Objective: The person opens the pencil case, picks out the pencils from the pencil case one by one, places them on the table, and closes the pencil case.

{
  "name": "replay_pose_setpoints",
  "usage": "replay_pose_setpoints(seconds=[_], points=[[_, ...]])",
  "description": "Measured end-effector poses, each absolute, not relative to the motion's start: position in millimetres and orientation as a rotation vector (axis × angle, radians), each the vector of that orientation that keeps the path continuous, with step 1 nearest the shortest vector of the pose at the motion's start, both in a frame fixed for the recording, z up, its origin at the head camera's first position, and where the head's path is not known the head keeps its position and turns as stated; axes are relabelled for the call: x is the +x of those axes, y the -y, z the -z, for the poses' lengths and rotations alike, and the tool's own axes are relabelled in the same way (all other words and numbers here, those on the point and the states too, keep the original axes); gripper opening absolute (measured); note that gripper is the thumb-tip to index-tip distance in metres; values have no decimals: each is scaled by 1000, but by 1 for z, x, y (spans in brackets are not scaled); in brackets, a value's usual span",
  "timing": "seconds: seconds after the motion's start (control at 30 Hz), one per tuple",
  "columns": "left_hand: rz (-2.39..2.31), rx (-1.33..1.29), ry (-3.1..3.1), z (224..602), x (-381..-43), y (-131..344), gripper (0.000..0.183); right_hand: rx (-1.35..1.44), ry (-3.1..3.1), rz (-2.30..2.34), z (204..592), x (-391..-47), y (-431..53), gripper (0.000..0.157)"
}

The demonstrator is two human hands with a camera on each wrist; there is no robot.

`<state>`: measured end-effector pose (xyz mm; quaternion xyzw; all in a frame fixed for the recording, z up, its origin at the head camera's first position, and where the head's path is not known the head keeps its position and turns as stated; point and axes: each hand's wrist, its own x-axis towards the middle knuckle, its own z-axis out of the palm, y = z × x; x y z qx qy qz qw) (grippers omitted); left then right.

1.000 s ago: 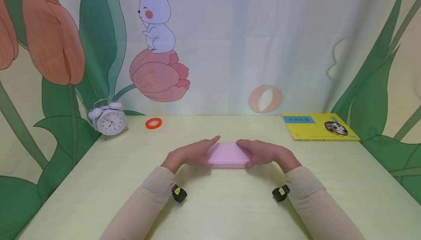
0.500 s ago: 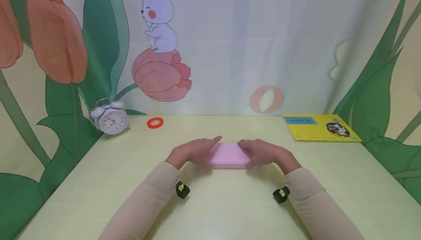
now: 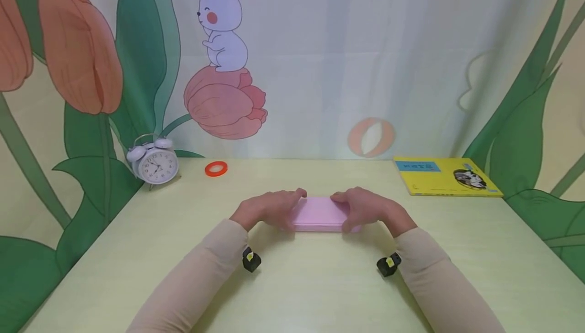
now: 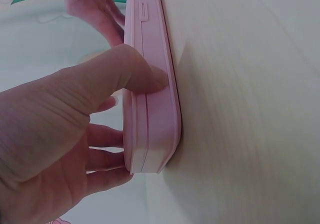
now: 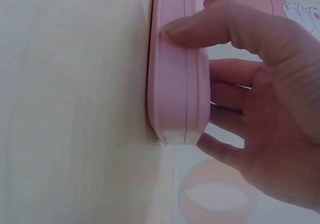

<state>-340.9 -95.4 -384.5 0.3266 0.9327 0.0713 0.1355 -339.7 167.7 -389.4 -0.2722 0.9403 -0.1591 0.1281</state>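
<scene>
A flat pink plastic case (image 3: 321, 214) lies on the table in front of the person, with a seam along its side and a small latch (image 4: 143, 10) in the left wrist view. The left hand (image 3: 275, 208) grips its left end, thumb (image 4: 145, 79) against the near side and fingers reaching over the top toward the far edge. At the right end, the right hand (image 3: 366, 206) holds it the same way, its thumb (image 5: 187, 32) on the near side. The fingertips behind the case are partly hidden.
A white twin-bell alarm clock (image 3: 157, 164) stands at the back left, with an orange-red ring (image 3: 216, 168) beside it. A yellow book (image 3: 441, 180) lies at the back right. Behind the pale table (image 3: 320, 282) hangs a printed curtain (image 3: 311, 69).
Both hands stay at the case's ends. The left hand's raised fingertip has bent down slightly, and the right hand's knuckles have risen a little. The head view has shifted slightly.
</scene>
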Motion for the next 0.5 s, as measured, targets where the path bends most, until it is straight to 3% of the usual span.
replay_pose_setpoints(seconds=[0.5], points=[[-187, 947, -2686, 380, -343, 88, 80, -785, -2672, 578, 389, -343, -180, 75]])
